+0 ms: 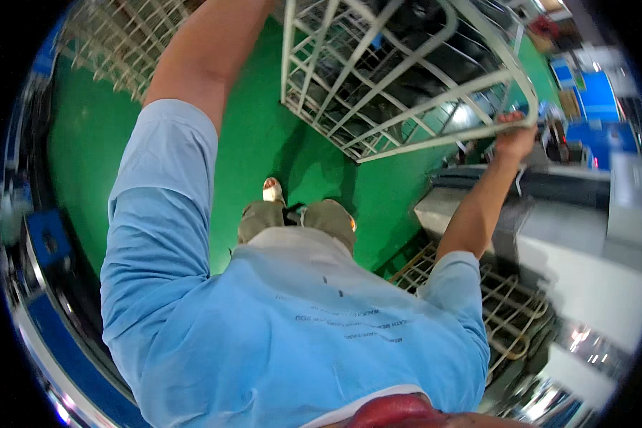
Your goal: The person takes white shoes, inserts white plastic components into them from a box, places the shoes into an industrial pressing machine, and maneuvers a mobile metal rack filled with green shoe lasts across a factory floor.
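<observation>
A large white wire cage (385, 146) with dark contents, too unclear to name, stands tilted in the picture ahead of me. My right hand (515, 137) is closed around the corner of its white frame on the right side. My left arm (214, 57) stretches forward past the upper edge of the view, close to the cage's left side. The left hand itself lies outside the picture.
Green floor (242, 135) surrounds my feet. Another wire cage (121, 43) stands at the far left. On the right are a pale machine or bench (563, 214) and a wire rack (510, 307). Blue boxes (595, 100) sit at the far right.
</observation>
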Available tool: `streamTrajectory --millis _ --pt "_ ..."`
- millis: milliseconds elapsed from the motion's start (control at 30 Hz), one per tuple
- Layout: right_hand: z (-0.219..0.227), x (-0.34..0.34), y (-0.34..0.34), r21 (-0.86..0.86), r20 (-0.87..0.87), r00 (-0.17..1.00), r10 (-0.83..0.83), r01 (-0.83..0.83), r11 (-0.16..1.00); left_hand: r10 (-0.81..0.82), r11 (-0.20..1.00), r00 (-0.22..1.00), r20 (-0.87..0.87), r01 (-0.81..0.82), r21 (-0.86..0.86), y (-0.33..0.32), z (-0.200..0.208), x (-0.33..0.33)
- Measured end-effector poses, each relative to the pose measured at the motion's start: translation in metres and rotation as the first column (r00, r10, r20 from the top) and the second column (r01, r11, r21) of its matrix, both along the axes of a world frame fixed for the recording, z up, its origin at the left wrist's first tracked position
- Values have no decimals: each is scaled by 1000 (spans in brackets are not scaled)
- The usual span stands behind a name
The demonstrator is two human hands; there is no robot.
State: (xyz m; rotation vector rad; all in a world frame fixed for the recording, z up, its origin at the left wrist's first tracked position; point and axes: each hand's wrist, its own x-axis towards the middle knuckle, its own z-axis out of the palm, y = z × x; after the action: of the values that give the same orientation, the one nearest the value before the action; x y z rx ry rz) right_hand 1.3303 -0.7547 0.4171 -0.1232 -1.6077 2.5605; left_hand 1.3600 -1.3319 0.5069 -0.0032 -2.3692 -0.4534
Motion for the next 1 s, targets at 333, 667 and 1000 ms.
streamTrajectory --millis 333,667,1000 --pt "16 7 -20 16 22 1000 -14 13 1000 -263 752 963 -52 171 -636 -67 8 -67" --pt "16 39 -1 28 -103 992 77 -75 997 -118 963 992 43 124 -238 -88 -11 -108" --pt "9 75 8 26 -174 982 -73 78 997 29 983 969 244 -72 168 -36 14 -36"
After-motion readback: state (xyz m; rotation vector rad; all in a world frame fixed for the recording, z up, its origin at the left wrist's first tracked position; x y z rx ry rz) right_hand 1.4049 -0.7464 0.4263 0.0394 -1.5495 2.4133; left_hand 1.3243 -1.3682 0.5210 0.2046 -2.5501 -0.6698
